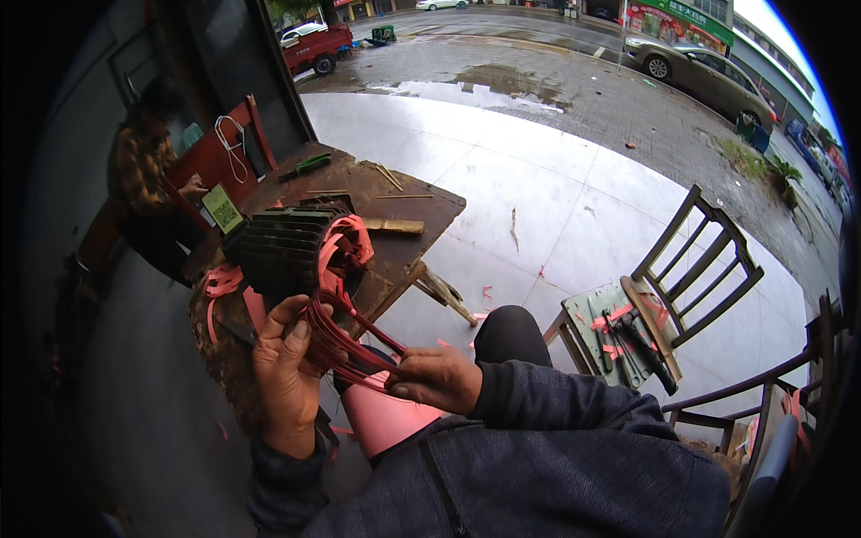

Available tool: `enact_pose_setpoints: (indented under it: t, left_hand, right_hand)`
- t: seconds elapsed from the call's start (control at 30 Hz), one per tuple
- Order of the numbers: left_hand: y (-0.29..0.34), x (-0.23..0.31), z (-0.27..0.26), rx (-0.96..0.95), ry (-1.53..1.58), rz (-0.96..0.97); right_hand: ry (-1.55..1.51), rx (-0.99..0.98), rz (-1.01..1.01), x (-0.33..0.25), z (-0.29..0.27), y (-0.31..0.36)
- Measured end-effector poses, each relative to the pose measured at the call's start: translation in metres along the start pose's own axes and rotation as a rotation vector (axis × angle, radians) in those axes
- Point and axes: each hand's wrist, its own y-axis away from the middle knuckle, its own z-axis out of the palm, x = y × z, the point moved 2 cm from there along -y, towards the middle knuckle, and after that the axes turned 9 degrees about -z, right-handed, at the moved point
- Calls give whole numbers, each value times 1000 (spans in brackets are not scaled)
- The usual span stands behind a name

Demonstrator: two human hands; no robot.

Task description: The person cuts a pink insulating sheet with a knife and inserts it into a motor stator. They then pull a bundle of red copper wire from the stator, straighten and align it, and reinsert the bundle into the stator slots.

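Note:
A dark, ribbed motor housing (280, 248) lies on its side on the worn wooden table, with pink insulating strips (348, 238) around its open end. From that end hangs a loop of red winding wire (339, 342), many thin strands bunched together. My left hand (289, 366) grips the bundle close to the housing, thumb and fingers pinched on it. Farther right, my right hand (438, 378) is closed around the loop's outer end, above my lap. A sheet of pink material (381, 414) lies across my thigh below the wire.
The wooden table (408, 242) also bears a green-handled tool (307, 167), thin sticks and a wood strip. To the right, a wooden chair (641, 309) holds several hand tools and pink scraps. Another person (143, 170) stands at the left. Pink scraps lie on the floor.

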Motion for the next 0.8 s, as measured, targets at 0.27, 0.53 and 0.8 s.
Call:
enact_pose_setpoints:
  t: [0.27,0.53,0.8]
  left_hand:
    - [-2,1,-13,21,115,-68]
    - [-3,-15,29,-95,144,-105]
    - [3,-2,36,-115,16,-248]
  right_hand:
    - [-70,152,132,-8,-11,0]
    - [-186,-89,195,14,31,-17]
    - [137,-143,-84,18,36,-24]
